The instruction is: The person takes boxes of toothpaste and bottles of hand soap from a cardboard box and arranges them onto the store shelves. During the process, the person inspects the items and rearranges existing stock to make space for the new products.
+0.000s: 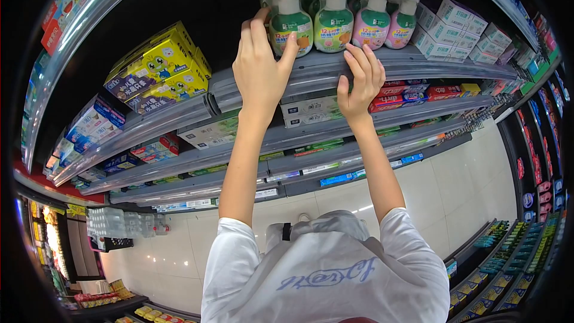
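Observation:
My left hand (260,69) is at the leftmost pump bottle (291,22), its fingers along the bottle's left side and its thumb across the front label. This bottle is green with an orange on its label and a clear cap over a white pump. My right hand (363,81) is raised at the shelf edge, holding nothing, fingers loosely bent and thumb apart. Its fingertips are just below a second green pump bottle (333,22) and a pink pump bottle (371,22). Another pink pump bottle (401,24) stands at the right end of the front row.
More bottles stand in rows behind. Yellow boxes with a cartoon frog (158,69) sit on the shelf to the left, white boxes (451,27) to the right. Lower shelves hold red toothpaste-style boxes (397,97). Packs of bottled water (122,223) stand on the tiled floor (430,173).

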Demonstrator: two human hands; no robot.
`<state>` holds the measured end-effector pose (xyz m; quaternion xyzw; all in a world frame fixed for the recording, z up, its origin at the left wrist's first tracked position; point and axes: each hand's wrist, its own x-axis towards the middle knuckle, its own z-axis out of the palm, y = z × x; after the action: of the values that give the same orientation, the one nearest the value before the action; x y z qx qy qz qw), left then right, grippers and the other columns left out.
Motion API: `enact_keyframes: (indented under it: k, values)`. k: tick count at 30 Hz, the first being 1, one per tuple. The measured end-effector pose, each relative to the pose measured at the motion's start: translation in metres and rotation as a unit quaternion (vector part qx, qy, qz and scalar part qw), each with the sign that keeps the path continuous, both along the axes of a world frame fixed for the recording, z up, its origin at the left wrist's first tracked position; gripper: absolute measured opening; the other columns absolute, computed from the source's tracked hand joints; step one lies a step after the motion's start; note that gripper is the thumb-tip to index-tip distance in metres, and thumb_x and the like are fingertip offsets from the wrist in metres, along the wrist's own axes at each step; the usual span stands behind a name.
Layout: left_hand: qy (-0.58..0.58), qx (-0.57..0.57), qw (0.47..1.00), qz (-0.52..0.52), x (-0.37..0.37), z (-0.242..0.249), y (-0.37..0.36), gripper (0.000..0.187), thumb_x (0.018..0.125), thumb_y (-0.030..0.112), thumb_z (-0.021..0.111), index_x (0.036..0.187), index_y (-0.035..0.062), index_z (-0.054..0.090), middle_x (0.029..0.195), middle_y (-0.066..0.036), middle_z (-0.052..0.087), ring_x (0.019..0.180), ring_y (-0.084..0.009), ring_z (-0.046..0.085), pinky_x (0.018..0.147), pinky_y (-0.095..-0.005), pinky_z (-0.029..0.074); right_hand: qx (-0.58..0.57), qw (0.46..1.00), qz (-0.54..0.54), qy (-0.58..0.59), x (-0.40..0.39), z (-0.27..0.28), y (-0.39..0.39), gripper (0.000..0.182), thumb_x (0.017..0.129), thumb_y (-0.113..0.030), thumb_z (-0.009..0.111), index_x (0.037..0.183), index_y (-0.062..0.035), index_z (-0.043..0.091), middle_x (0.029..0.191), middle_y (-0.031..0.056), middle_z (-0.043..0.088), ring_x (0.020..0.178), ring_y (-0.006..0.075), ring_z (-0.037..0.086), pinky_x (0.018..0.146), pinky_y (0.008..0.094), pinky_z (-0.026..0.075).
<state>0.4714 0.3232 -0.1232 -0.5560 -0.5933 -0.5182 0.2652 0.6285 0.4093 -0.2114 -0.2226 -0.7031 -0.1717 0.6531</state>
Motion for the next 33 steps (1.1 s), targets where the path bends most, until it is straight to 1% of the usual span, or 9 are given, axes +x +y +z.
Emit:
enact_keyframes:
  k: [22,24,25,27,33]
  values:
    - [-0.003,0.001,1.0,0.0,0.0004,0.0001,0.0004,0.046,0.085,0.026,0.066,0.123,0.003,0.051,0.111,-0.013,0.059,0.09,-0.0243,0.066,0.074,-0.0331,0.055,-0.009,1.0,0.003,-0.007,0.0021,0.001,-0.0025,0.039,0.084,-0.022,0.052,0.12,-0.0089,0.057,0.124,0.0063,0.06,0.123,0.0258,0.049,0.105,0.04,0.026]
    - [-0.002,0.02,1.0,-0.007,-0.0013,-0.0015,0.0034,0.048,0.082,0.028,0.066,0.121,0.0065,0.05,0.104,-0.013,0.057,0.087,-0.0306,0.064,0.066,-0.0377,0.054,-0.008,1.0,0.005,-0.007,0.0022,0.0016,-0.0024,0.038,0.084,-0.022,0.052,0.12,-0.0088,0.057,0.124,0.0062,0.06,0.123,0.0258,0.049,0.104,0.04,0.026]
    - [-0.002,0.02,1.0,-0.007,-0.0009,-0.0013,0.0027,0.048,0.082,0.028,0.066,0.121,0.0065,0.05,0.104,-0.013,0.057,0.087,-0.0306,0.064,0.066,-0.0377,0.054,-0.008,1.0,0.007,-0.007,0.0023,0.0018,-0.0024,0.038,0.084,-0.022,0.052,0.12,-0.0088,0.057,0.124,0.0062,0.06,0.123,0.0259,0.049,0.104,0.0401,0.027]
    - [-0.001,-0.001,1.0,0.004,0.0007,0.0005,-0.0001,0.046,0.085,0.026,0.066,0.122,0.003,0.051,0.111,-0.013,0.059,0.09,-0.0239,0.066,0.074,-0.033,0.055,-0.008,1.0,0.007,-0.007,0.0021,0.0019,-0.0023,0.038,0.084,-0.022,0.052,0.12,-0.0088,0.057,0.124,0.0062,0.06,0.123,0.026,0.048,0.104,0.0402,0.027]
    - [-0.005,-0.005,1.0,0.004,0.0014,0.0013,-0.0012,0.046,0.085,0.027,0.066,0.122,0.0034,0.051,0.11,-0.013,0.06,0.089,-0.0238,0.066,0.073,-0.033,0.055,-0.007,1.0,0.001,-0.006,0.0019,0.001,-0.0017,0.037,0.085,-0.023,0.051,0.119,-0.0089,0.057,0.124,0.0061,0.061,0.123,0.0262,0.048,0.104,0.0404,0.027]
